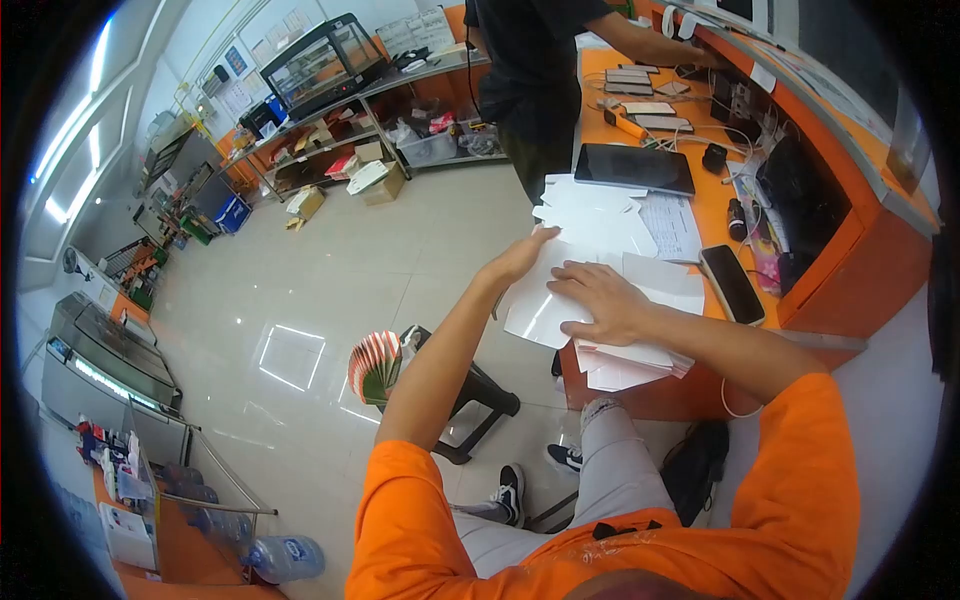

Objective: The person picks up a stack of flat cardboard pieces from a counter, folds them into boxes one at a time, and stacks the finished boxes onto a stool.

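Note:
A glossy white card sheet (540, 312) lies at the near edge of the orange counter. My left hand (518, 258) grips it along its far left edge, the thumb mostly out of sight. Fingers spread, my right hand (607, 303) presses flat on its top. More white card pieces (600, 220), cut with flaps, are laid out just beyond my hands. Beneath my right wrist, a stack of folded white card (630, 366) overhangs the counter edge. To the right of my right hand is a phone (732, 284) with a dark screen.
A tablet (634, 169), cables and several phones (658, 108) cover the orange counter (708, 190) farther back. Another person (530, 85) stands there, one arm reaching across. Left of my legs, a dark stool (470, 390) bears a fanned stack of striped card (376, 368).

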Motion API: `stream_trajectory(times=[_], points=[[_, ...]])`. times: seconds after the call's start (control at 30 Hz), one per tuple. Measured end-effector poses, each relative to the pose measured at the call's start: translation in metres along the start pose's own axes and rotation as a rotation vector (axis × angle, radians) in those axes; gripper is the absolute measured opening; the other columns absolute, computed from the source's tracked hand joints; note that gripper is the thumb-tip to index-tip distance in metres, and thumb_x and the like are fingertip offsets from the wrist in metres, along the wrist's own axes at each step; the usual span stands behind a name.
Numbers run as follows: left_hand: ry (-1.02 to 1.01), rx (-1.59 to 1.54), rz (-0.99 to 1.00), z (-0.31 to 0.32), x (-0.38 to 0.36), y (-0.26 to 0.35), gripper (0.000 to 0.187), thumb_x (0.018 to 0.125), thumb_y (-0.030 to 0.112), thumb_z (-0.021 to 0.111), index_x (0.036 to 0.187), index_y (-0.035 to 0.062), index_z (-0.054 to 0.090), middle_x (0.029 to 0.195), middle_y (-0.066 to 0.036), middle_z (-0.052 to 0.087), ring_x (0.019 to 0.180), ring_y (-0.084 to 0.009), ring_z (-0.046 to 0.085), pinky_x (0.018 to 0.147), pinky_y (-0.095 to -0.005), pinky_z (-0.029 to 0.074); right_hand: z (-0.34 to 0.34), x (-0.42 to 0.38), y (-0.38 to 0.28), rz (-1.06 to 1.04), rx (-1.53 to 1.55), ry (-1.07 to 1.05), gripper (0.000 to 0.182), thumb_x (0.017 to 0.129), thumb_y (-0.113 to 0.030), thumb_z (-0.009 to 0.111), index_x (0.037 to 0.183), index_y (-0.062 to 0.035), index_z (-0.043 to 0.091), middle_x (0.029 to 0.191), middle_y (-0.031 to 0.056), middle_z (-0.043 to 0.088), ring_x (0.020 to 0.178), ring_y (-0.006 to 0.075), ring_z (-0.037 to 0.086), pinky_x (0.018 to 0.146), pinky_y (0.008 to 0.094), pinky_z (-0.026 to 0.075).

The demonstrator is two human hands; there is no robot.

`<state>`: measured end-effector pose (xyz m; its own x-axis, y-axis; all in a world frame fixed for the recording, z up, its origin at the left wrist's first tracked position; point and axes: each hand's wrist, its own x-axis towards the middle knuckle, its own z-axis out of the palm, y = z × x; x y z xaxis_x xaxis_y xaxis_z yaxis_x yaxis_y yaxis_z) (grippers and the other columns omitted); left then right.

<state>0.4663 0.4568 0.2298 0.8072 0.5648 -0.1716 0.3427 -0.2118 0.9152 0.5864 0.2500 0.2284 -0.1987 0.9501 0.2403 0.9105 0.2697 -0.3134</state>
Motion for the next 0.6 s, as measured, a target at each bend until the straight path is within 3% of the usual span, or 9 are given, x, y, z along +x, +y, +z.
stream_trajectory(times=[0.07,0.13,0.17,0.23,0.33,0.47,0.53,0.57,0.6], points=[[-0.077,0.214,-0.047,0.001,0.004,0.006,0.071,0.098,0.060,0.045,0.145,0.0078,0.056,0.141,-0.029,0.057,0.120,-0.0357,0.061,0.108,-0.0392,0.044,0.004,0.002,0.003,-0.001,-0.003,0.002,0.072,0.089,-0.048,0.062,0.145,-0.0041,0.051,0.153,0.0197,0.044,0.146,0.0361,0.036,0.122,0.0484,0.025],[-0.188,0.740,0.192,0.006,0.005,0.007,0.056,0.096,0.054,0.048,0.132,0.0149,0.066,0.126,-0.031,0.064,0.108,-0.0441,0.066,0.102,-0.0454,0.049,0.001,0.004,0.001,-0.005,-0.004,-0.005,0.071,0.088,-0.048,0.062,0.144,-0.0035,0.052,0.150,0.0204,0.046,0.144,0.0365,0.038,0.121,0.0486,0.026],[-0.196,0.733,0.184,0.013,0.007,0.007,0.056,0.096,0.054,0.048,0.132,0.0149,0.066,0.126,-0.031,0.064,0.108,-0.0441,0.066,0.102,-0.0454,0.049,-0.002,0.004,-0.001,0.009,0.006,-0.016,0.071,0.088,-0.048,0.062,0.142,-0.0026,0.053,0.146,0.0209,0.048,0.141,0.0368,0.040,0.120,0.0487,0.027],[0.011,0.951,0.034,0.029,0.017,-0.002,0.047,0.098,0.048,0.046,0.125,0.0150,0.065,0.113,-0.032,0.067,0.098,-0.0506,0.066,0.095,-0.0529,0.051,-0.002,0.004,-0.001,0.025,0.016,-0.043,0.070,0.087,-0.048,0.062,0.140,-0.0017,0.054,0.142,0.0214,0.050,0.138,0.0371,0.042,0.119,0.0489,0.028],[0.082,0.915,0.022,0.035,0.025,-0.024,0.043,0.099,0.045,0.043,0.123,0.0152,0.063,0.111,-0.032,0.067,0.098,-0.0528,0.065,0.091,-0.0568,0.051,0.002,0.003,0.001,-0.009,0.012,0.022,0.069,0.087,-0.047,0.063,0.137,-0.0006,0.055,0.137,0.0215,0.051,0.135,0.0373,0.044,0.117,0.0488,0.031],[0.092,1.045,0.067,0.018,0.034,-0.035,0.050,0.103,0.046,0.038,0.132,0.0122,0.059,0.118,-0.030,0.067,0.104,-0.0468,0.067,0.096,-0.0520,0.052,0.006,0.000,0.004,-0.002,-0.004,0.025,0.070,0.088,-0.046,0.063,0.140,-0.0008,0.054,0.147,0.0203,0.048,0.142,0.0366,0.039,0.120,0.0476,0.029],[-0.073,-0.257,-0.283,-0.023,0.006,-0.002,0.056,0.105,0.046,0.037,0.138,0.0043,0.055,0.125,-0.024,0.067,0.112,-0.0359,0.066,0.101,-0.0455,0.051,0.003,0.001,0.006,-0.033,0.016,0.060,0.071,0.088,-0.045,0.063,0.142,-0.0012,0.053,0.150,0.0199,0.047,0.145,0.0361,0.037,0.121,0.0474,0.028],[-0.066,-0.261,-0.286,-0.042,-0.001,-0.007,0.056,0.105,0.046,0.037,0.138,0.0043,0.055,0.125,-0.024,0.067,0.112,-0.0359,0.066,0.101,-0.0455,0.051,0.001,0.000,0.004,-0.012,0.019,0.035,0.071,0.088,-0.044,0.063,0.144,-0.0016,0.052,0.152,0.0196,0.045,0.146,0.0354,0.036,0.122,0.0474,0.027],[-0.250,-0.416,-0.374,-0.061,-0.007,-0.013,0.065,0.105,0.052,0.035,0.140,0.0007,0.054,0.131,-0.024,0.064,0.117,-0.0339,0.064,0.104,-0.0420,0.049,0.001,-0.001,0.002,0.010,0.024,0.013,0.071,0.088,-0.043,0.063,0.145,-0.0021,0.051,0.155,0.0193,0.044,0.148,0.0347,0.034,0.123,0.0475,0.026]])
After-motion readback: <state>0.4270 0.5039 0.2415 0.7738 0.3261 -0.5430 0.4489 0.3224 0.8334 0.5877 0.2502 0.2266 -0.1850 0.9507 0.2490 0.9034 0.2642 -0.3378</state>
